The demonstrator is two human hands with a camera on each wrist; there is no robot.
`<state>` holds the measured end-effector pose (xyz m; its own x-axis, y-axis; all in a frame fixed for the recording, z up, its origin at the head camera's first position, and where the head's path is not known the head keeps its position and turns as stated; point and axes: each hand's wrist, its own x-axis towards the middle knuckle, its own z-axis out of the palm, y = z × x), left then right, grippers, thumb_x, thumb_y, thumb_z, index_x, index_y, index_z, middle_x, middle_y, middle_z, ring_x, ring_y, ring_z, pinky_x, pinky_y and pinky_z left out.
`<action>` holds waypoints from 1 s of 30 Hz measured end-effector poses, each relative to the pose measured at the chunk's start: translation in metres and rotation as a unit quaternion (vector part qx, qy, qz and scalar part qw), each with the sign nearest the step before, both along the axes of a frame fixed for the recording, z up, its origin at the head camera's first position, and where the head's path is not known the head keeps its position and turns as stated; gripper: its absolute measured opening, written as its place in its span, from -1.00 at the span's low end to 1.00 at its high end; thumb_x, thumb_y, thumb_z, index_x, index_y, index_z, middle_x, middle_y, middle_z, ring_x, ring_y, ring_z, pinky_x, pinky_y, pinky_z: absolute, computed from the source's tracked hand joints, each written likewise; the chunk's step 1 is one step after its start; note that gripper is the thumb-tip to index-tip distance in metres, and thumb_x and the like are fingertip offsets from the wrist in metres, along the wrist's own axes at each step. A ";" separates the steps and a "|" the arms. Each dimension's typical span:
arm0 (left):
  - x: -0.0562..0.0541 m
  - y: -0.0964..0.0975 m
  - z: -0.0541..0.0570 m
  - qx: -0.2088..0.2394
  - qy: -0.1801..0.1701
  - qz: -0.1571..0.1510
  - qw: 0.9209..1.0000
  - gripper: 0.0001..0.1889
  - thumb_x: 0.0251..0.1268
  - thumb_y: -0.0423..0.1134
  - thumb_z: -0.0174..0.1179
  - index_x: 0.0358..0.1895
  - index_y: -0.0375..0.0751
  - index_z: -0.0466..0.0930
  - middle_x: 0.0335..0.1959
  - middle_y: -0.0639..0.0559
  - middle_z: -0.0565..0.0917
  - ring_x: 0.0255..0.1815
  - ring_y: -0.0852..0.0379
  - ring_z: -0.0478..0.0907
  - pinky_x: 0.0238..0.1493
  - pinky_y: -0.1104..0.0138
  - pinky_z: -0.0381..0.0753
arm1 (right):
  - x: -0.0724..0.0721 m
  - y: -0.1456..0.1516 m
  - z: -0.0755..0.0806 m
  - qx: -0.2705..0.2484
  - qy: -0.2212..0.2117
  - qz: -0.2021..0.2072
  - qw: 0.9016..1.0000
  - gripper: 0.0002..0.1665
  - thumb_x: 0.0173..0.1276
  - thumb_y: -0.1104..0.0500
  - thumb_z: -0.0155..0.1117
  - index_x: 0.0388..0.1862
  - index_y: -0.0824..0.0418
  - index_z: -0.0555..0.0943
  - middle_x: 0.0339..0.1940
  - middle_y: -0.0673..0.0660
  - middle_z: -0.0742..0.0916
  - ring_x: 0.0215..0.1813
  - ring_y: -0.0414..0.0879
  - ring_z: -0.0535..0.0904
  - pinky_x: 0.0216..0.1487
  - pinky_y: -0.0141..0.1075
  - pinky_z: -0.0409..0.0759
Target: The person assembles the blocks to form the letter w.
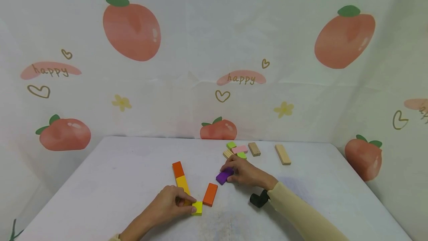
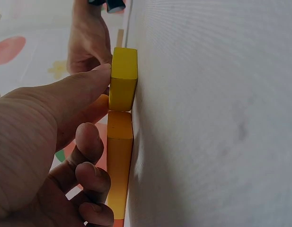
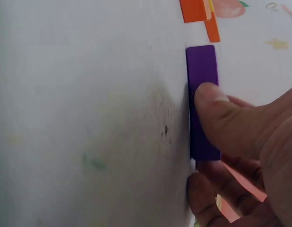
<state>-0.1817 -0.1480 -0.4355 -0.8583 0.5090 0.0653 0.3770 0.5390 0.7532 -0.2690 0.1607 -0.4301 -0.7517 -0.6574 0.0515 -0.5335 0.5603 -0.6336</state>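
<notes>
My left hand [image 1: 168, 205] pinches a small yellow block [image 1: 198, 208] between thumb and forefinger at the front of the table. In the left wrist view, that yellow block [image 2: 123, 78] stands end to end with an orange-yellow block [image 2: 119, 142]. From there the row runs back through an amber block [image 1: 182, 182] to a red-orange block [image 1: 178, 169], partly hidden by the left hand. Farther right, my right hand [image 1: 247, 174] grips a purple block [image 1: 224, 176], its thumb across the face in the right wrist view. An orange block [image 1: 210, 195] lies between the hands.
Behind the right hand lie green [image 1: 231, 145], pink [image 1: 239, 150] and plain wood blocks, partly covered by its fingers. Two more wooden blocks, one short [image 1: 254, 149] and one longer [image 1: 282, 154], are at the back right. A printed cloth [image 1: 180, 84] hangs behind the white table [image 1: 133, 170].
</notes>
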 end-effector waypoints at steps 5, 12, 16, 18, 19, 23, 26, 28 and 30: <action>0.000 0.000 0.000 -0.002 0.001 0.000 1.000 -0.78 0.14 -0.07 0.51 -0.20 -0.08 0.85 -0.61 0.27 0.48 -0.52 0.33 0.35 -0.51 0.44 0.30 | -0.002 0.001 0.001 0.007 -0.007 0.002 1.000 -0.66 0.37 0.29 0.40 0.10 0.10 0.70 0.02 -0.01 0.55 0.07 -0.08 0.48 0.04 -0.29 0.53; 0.001 0.000 0.000 0.000 -0.002 0.000 1.000 -0.78 0.15 -0.07 0.51 -0.20 -0.07 0.85 -0.61 0.26 0.49 -0.52 0.32 0.35 -0.51 0.44 0.30 | -0.005 0.003 -0.001 -0.004 -0.009 0.014 1.000 -0.66 0.38 0.28 0.40 0.12 0.14 0.71 0.05 0.04 0.57 0.05 -0.06 0.49 -0.01 -0.29 0.54; 0.001 0.000 0.000 0.000 -0.005 0.002 1.000 -0.78 0.15 -0.07 0.51 -0.19 -0.06 0.85 -0.60 0.26 0.50 -0.52 0.32 0.35 -0.51 0.44 0.29 | -0.004 0.003 -0.003 -0.013 -0.015 -0.014 1.000 -0.56 0.36 0.14 0.45 0.20 0.19 0.66 -0.01 0.03 0.61 -0.09 -0.11 0.50 -0.12 -0.32 0.54; 0.000 0.000 0.000 -0.001 -0.006 0.003 1.000 -0.78 0.15 -0.06 0.51 -0.19 -0.05 0.85 -0.59 0.26 0.50 -0.51 0.31 0.35 -0.51 0.44 0.29 | -0.003 0.002 -0.005 -0.022 -0.017 -0.038 0.999 -0.47 0.32 0.06 0.49 0.21 0.22 0.63 -0.05 0.03 0.64 -0.14 -0.12 0.51 -0.17 -0.33 0.54; 0.000 0.000 0.000 -0.002 -0.006 0.004 1.000 -0.78 0.15 -0.06 0.51 -0.19 -0.05 0.85 -0.59 0.26 0.50 -0.51 0.31 0.35 -0.51 0.44 0.29 | -0.002 0.001 -0.006 -0.026 -0.016 -0.049 0.998 -0.43 0.29 0.03 0.52 0.21 0.24 0.63 -0.07 0.03 0.65 -0.15 -0.12 0.51 -0.18 -0.33 0.54; 0.000 0.000 0.000 -0.005 -0.006 0.007 1.000 -0.79 0.14 -0.07 0.52 -0.20 -0.03 0.85 -0.60 0.25 0.50 -0.51 0.30 0.36 -0.51 0.44 0.29 | 0.001 -0.005 -0.009 -0.041 -0.015 -0.085 0.995 -0.32 0.16 -0.01 0.62 0.17 0.29 0.63 -0.10 0.03 0.67 -0.12 -0.09 0.50 -0.20 -0.33 0.52; 0.000 0.001 0.000 -0.006 -0.007 0.008 1.000 -0.79 0.13 -0.07 0.52 -0.20 -0.04 0.85 -0.60 0.25 0.50 -0.52 0.30 0.36 -0.51 0.45 0.29 | 0.003 -0.008 -0.010 -0.040 -0.014 -0.101 0.994 -0.28 0.07 0.00 0.68 0.14 0.29 0.64 -0.12 0.02 0.66 -0.08 -0.07 0.48 -0.19 -0.32 0.50; 0.001 0.001 0.000 -0.005 -0.007 0.007 1.000 -0.79 0.13 -0.07 0.52 -0.20 -0.05 0.85 -0.61 0.25 0.50 -0.52 0.30 0.35 -0.52 0.45 0.29 | 0.004 -0.010 -0.011 -0.037 -0.011 -0.107 0.993 -0.27 0.04 0.00 0.70 0.13 0.30 0.64 -0.13 0.03 0.65 -0.07 -0.07 0.47 -0.18 -0.32 0.50; 0.001 0.001 0.000 -0.003 -0.007 0.006 1.000 -0.79 0.14 -0.08 0.52 -0.20 -0.06 0.85 -0.61 0.25 0.49 -0.53 0.31 0.35 -0.52 0.45 0.29 | 0.005 -0.010 -0.012 -0.037 -0.011 -0.111 0.993 -0.27 0.02 0.02 0.71 0.12 0.30 0.65 -0.13 0.03 0.65 -0.06 -0.06 0.47 -0.16 -0.31 0.50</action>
